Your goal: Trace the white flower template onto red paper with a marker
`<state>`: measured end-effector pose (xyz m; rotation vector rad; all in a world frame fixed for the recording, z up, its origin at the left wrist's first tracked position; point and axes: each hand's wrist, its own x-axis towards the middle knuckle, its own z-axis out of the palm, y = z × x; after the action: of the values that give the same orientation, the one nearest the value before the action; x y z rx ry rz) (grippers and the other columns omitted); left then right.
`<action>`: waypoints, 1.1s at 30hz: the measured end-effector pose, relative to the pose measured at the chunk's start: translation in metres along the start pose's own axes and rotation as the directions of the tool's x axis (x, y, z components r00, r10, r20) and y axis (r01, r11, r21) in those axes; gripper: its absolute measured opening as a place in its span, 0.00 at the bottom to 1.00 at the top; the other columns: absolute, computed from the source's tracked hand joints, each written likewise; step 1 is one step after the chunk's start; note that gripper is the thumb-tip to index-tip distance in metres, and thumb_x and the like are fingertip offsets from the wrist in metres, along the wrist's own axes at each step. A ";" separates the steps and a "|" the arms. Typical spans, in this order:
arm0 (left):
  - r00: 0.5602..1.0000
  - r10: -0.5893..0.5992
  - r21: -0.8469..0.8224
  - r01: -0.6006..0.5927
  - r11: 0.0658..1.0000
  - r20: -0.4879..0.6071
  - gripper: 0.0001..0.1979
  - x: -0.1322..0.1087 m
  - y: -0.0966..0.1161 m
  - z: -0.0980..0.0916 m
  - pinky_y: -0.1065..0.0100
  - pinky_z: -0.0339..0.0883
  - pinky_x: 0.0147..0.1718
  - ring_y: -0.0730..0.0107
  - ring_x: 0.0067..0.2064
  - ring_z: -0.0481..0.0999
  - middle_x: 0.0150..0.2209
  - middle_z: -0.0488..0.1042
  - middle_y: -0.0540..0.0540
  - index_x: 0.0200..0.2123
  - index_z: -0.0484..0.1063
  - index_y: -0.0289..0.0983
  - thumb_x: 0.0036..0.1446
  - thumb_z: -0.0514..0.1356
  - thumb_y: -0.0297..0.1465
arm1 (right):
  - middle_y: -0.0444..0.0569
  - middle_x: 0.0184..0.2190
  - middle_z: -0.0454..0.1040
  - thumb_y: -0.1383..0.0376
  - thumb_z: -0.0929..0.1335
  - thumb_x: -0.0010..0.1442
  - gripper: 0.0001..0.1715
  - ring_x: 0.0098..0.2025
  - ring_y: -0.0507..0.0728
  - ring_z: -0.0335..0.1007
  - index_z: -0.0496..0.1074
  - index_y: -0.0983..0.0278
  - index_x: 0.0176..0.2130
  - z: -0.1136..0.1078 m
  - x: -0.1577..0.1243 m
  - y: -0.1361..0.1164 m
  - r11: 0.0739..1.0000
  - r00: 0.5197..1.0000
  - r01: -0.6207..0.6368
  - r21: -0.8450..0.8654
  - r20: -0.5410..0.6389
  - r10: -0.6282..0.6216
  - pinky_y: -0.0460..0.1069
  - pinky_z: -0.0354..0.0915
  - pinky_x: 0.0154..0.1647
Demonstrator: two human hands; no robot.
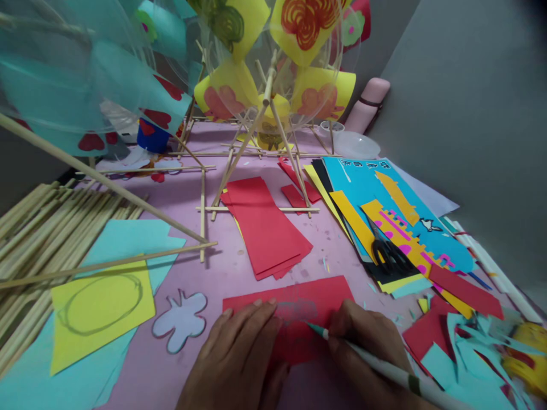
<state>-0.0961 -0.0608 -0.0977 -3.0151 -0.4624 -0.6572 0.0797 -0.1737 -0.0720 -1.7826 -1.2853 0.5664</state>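
Observation:
A red sheet of paper (329, 293) with grey-green drawn marks in its middle lies in front of me. My left hand (239, 347) rests flat on the sheet's left part, fingers stretched out. In my right hand (367, 341) is a white marker (384, 369) with a green tip, which points down at the drawn marks. Whether the tip touches the paper I cannot tell. Left of my left hand lies a white butterfly cutout (180, 322) with a dark outline. A small stack of red paper strips (267, 228) lies just beyond the sheet.
Stick frames with paper pinwheels (273, 85) stand at the back. Bamboo sticks (55, 245) and yellow paper (106, 313) with a drawn oval lie left. To the right are black-handled scissors (391, 256) on coloured sheets, and paper scraps (461, 347). A pink bottle (367, 105) stands by the wall.

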 end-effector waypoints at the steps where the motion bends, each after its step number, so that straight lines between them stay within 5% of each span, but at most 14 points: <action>1: 1.000 0.001 0.001 -0.001 1.000 0.000 0.18 0.000 0.000 0.000 0.60 0.69 0.45 0.61 0.49 0.73 0.51 0.73 0.46 0.51 0.66 0.37 0.60 0.54 0.36 | 0.34 0.15 0.47 0.70 0.59 0.52 0.10 0.16 0.48 0.46 0.52 0.59 0.24 0.000 0.000 0.000 1.000 1.000 0.007 -0.017 -0.005 -0.007 0.45 0.44 0.17; 9: 1.000 0.004 -0.003 -0.004 1.000 -0.010 0.18 0.000 -0.001 0.002 0.61 0.69 0.46 0.62 0.49 0.73 0.51 0.73 0.46 0.52 0.66 0.38 0.60 0.53 0.37 | 0.36 0.14 0.57 0.72 0.59 0.49 0.08 0.15 0.48 0.56 0.56 0.60 0.23 -0.004 -0.002 0.005 0.985 0.997 0.064 -0.161 -0.026 -0.069 0.43 0.51 0.18; 33: 1.000 0.011 0.010 -0.011 1.000 -0.009 0.17 0.000 -0.002 0.000 0.61 0.69 0.46 0.62 0.48 0.73 0.50 0.74 0.47 0.51 0.66 0.38 0.61 0.53 0.37 | 0.39 0.12 0.63 0.73 0.58 0.47 0.08 0.14 0.48 0.62 0.58 0.61 0.21 -0.006 0.001 0.003 0.931 0.968 0.212 -0.296 -0.065 -0.241 0.40 0.58 0.17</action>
<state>-0.0963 -0.0593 -0.0980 -3.0016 -0.4466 -0.6660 0.0866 -0.1751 -0.0711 -1.8325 -1.5386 0.1624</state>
